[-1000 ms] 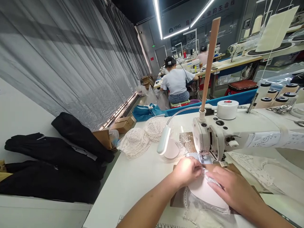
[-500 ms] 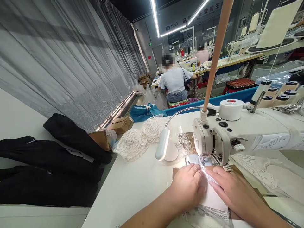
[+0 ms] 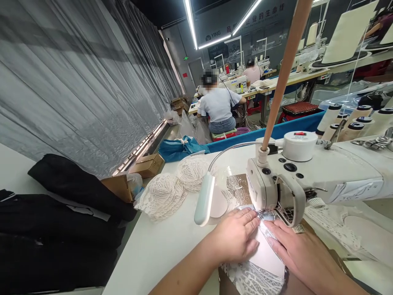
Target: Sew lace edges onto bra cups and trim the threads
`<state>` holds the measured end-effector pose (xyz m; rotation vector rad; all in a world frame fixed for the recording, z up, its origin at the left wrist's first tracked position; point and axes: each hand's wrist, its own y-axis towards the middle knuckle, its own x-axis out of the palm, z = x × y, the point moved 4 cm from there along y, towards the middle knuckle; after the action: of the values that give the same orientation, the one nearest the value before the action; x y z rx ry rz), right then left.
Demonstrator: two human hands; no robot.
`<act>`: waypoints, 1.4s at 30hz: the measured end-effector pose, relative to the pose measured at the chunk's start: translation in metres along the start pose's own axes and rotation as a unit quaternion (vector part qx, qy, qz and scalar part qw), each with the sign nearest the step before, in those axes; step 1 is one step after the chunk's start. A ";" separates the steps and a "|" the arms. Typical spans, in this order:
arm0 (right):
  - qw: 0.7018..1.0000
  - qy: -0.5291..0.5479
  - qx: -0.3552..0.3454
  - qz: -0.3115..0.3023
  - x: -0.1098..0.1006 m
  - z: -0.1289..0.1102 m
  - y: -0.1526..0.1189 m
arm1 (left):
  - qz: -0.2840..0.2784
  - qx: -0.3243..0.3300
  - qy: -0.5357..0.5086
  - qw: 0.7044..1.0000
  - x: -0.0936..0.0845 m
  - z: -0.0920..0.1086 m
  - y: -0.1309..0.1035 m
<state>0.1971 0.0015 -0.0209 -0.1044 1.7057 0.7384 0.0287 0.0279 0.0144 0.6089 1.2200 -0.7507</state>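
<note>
Below the needle area of a white sewing machine (image 3: 260, 184) lies a white fabric piece (image 3: 267, 256) with patterned lace (image 3: 254, 278) at its lower end. My left hand (image 3: 235, 235) rests on the fabric's left side, fingers stretched toward the presser foot, thumb lower on the cloth. On the right edge, my right hand (image 3: 294, 246) lies with extended fingers, the fingertips close to the foot. Neither hand is closed around the cloth. The machine head partly hides the stitching spot. A small lamp (image 3: 205, 198) lights the area from the left.
Stacked white lace cups (image 3: 162, 194) sit left on the white table (image 3: 153, 250). Thread cones (image 3: 353, 131) stand behind the machine at right, with more lace (image 3: 334, 221) below its arm. Black clothing (image 3: 61, 229) lies at far left. A co-worker (image 3: 219, 104) sits ahead.
My left hand has shifted left and its thumb lies further out from the fingers. More of the white fabric and its lower lace now shows. The whole view has shifted slightly.
</note>
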 end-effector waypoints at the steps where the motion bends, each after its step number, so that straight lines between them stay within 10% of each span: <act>1: 1.000 -0.004 0.002 0.000 0.000 0.000 0.000 | -0.009 0.004 0.006 1.000 -0.002 -0.002 0.000; 13: 0.999 0.049 0.010 0.007 -0.016 0.009 0.001 | 0.031 0.052 -0.008 0.998 -0.011 0.022 -0.003; 42: 1.000 0.023 0.010 -0.003 0.008 0.010 -0.010 | 0.071 0.033 -0.025 0.997 -0.005 0.004 -0.001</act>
<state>0.2082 0.0013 -0.0335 -0.1140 1.7561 0.7188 0.0299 0.0252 0.0199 0.7201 1.0972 -0.6854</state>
